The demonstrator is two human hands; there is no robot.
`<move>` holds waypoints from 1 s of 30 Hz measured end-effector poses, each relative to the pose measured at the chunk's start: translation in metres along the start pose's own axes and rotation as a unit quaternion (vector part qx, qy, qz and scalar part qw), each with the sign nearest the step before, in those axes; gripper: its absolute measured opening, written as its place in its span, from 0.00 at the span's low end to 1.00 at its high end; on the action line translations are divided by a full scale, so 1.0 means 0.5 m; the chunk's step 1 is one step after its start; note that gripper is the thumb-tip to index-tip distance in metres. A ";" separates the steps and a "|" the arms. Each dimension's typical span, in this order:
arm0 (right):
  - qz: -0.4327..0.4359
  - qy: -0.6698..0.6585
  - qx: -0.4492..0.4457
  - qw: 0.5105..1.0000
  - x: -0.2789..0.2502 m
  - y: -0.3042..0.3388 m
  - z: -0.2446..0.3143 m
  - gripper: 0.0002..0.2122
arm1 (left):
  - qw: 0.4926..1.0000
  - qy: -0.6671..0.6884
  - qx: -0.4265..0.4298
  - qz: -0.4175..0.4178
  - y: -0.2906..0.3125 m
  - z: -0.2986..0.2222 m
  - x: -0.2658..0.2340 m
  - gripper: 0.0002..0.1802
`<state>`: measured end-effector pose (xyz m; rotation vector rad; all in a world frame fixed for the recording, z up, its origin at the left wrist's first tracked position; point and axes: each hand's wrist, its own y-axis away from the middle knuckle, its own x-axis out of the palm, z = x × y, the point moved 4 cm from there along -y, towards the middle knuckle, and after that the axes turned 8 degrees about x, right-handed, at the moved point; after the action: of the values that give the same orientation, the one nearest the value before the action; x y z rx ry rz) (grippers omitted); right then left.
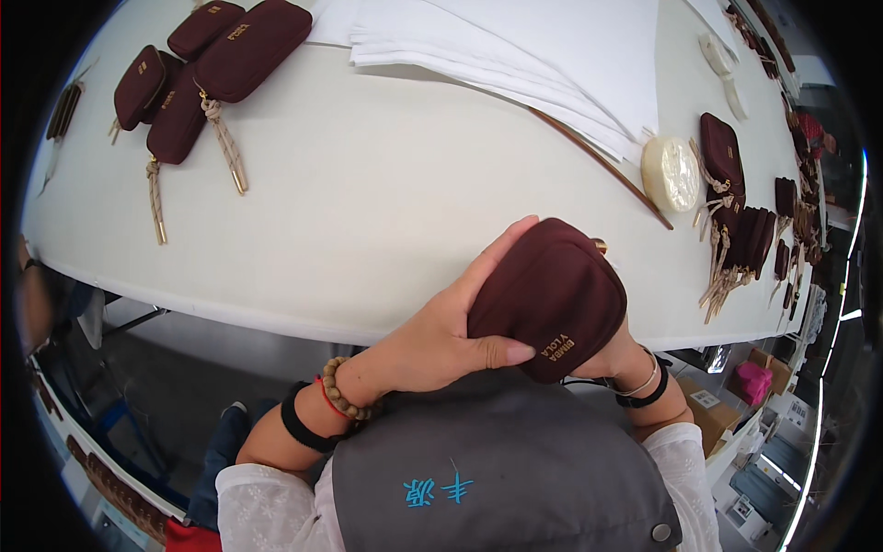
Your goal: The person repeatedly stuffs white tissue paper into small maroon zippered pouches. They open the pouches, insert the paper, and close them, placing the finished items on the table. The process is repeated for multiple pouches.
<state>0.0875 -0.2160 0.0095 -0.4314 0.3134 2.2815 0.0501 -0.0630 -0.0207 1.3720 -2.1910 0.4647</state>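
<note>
A small maroon zip pouch point(550, 296) with gold lettering is held up just over the near edge of the table. My left hand point(460, 322) grips it from the left, the thumb lying across its front and the fingers along its upper edge. Behind the pouch's lower right side is my right hand point(607, 357), holding it from there; its fingers are mostly hidden. A bit of gold metal point(601, 246) sticks out at the pouch's upper right edge.
Several maroon pouches point(253, 51) with cord pulls lie at the far left. White paper sheets point(515, 69), a thin brown stick point(607, 170) and a roll of pale tape point(670, 175) lie beyond my hands. More pouches point(722, 152) are stacked on the right. Another person's arm point(35, 294) shows at the left edge.
</note>
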 end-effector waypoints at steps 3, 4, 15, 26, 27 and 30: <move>-0.054 -0.054 -0.006 0.997 0.001 -0.004 0.003 0.22 | 0.993 0.087 -0.069 -0.033 0.004 0.004 0.001 0.48; -0.069 -0.066 -0.007 0.995 0.001 -0.004 0.000 0.19 | 0.991 0.108 -0.068 -0.043 0.005 0.012 0.002 0.48; 0.293 -0.310 0.284 0.859 0.006 0.010 0.014 0.11 | 0.977 0.175 0.024 -0.117 -0.007 0.007 -0.001 0.45; 0.188 -0.055 0.151 0.969 0.002 -0.072 0.057 0.06 | 0.987 -0.014 -0.074 -0.143 0.030 0.054 -0.029 0.35; 0.170 0.019 0.050 0.984 -0.006 -0.081 0.081 0.04 | 0.985 -0.146 -0.022 -0.090 0.036 0.041 -0.017 0.43; 0.272 0.272 0.026 0.923 -0.009 -0.064 0.064 0.04 | 0.992 0.021 -0.033 -0.123 0.049 -0.010 -0.038 0.57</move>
<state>0.1073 -0.1864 0.0378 -1.0650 0.8613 2.6351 0.0359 -0.0361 -0.0282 1.5549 -1.9520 0.3252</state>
